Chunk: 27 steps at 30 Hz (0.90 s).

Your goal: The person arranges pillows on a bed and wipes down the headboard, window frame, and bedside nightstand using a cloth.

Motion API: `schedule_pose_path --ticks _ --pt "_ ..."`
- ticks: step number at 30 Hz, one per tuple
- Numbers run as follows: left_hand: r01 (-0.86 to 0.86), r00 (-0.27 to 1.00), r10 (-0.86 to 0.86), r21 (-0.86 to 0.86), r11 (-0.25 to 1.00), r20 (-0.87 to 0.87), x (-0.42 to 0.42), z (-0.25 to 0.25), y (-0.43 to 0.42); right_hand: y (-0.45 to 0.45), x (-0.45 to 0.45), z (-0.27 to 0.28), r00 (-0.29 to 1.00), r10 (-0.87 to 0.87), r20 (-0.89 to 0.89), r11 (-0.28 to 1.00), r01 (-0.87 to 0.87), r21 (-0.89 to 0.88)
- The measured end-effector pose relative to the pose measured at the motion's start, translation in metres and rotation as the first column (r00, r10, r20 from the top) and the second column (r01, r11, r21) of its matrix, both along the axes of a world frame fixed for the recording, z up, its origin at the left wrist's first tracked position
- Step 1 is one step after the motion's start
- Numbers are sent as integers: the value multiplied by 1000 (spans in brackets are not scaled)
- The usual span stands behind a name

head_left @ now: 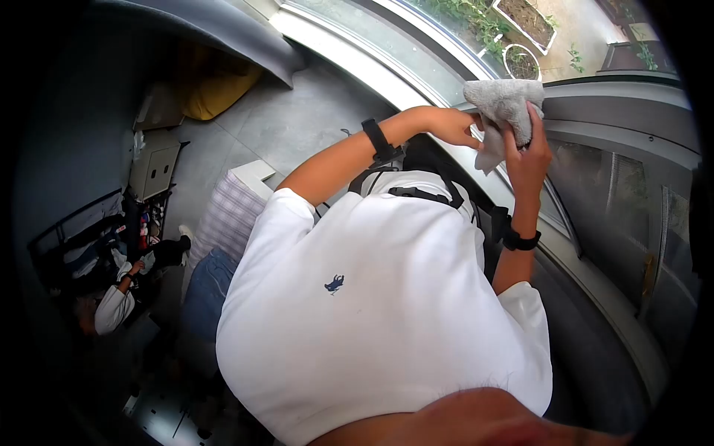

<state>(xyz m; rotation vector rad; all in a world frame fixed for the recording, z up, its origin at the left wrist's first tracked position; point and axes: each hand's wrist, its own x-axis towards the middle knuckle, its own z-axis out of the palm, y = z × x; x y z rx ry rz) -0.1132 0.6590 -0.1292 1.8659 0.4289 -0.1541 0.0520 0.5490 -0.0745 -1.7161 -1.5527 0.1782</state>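
A grey, fluffy cloth [513, 100] is bunched up in front of the window at the upper right. My right hand [529, 152] is closed around its lower side, with fingers and thumb pressed into it. A thinner, paler part of the cloth hangs below, towards my left hand. Close beside that part is my left hand [457, 128], its fingers bent and thumb apart, with a gap between them. Whether its fingertips touch the cloth cannot be made out. Black bands circle both my wrists.
A sliding window frame [416, 74] runs diagonally past my hands, with plants [483, 30] outside. Behind my left arm stands a bed or bench with a checked cover [227, 212]. Another person's sleeve [115, 308] shows at the lower left, by a rack of clothes. A yellow bag-like item [219, 89] lies farther back.
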Motion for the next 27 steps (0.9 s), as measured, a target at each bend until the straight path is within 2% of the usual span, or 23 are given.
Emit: schedule_pose_path --ticks 2,4,5,7,9,11,13,15,16,17,19,21,23,24,25,27 --pt "-143 990 142 -22 990 -26 -17 -32 7 23 -9 -37 996 68 -60 996 -71 -58" --pt "-338 931 270 -294 894 -247 -21 -50 13 41 -13 -67 989 124 -78 986 -132 -99" --pt "-353 925 286 -293 888 -249 -22 -55 15 52 -17 -79 990 127 -55 980 -134 -148" --pt "-508 856 491 -441 740 -162 -27 -70 22 75 -20 -102 988 151 -38 971 -155 -180" --pt "-558 818 559 -427 711 -137 -30 -77 29 94 -25 -116 973 228 33 964 -220 -151" --pt "-664 735 630 -449 597 -249 -44 -80 38 110 -35 -126 964 264 5 942 -257 -215" --pt "-692 711 651 -433 578 -267 -62 -76 43 128 -55 -129 952 296 81 932 -269 -243" --pt "-778 586 765 -449 439 -267 -81 -75 43 147 -77 -128 947 316 48 917 -292 -273" --pt "-796 499 848 -480 368 -179 -90 -81 42 159 -88 -129 943 332 31 917 -315 -246" --pt "-832 430 891 -447 329 -143 -100 -88 47 173 -100 -128 939 344 16 918 -333 -214" --pt "-933 158 985 -317 170 64 -114 -99 58 199 -123 -127 937 349 -24 925 -349 -151" --pt "-988 19 960 151 -25 281 -119 -54 63 220 -150 -125 923 381 -64 922 -384 -57" --pt "-997 -47 819 20 -71 571 -137 -73 91 238 -177 -133 895 438 -90 897 -441 -18" --pt "-990 0 731 104 -97 683 -142 -65 105 241 -187 -127 859 508 -62 862 -505 50" --pt "-991 6 736 102 -86 677 -147 -57 109 239 -197 -120 854 517 -58 854 -511 94" --pt "-961 179 846 274 41 502 -144 -17 109 229 -190 -90 872 490 2 865 -487 121"
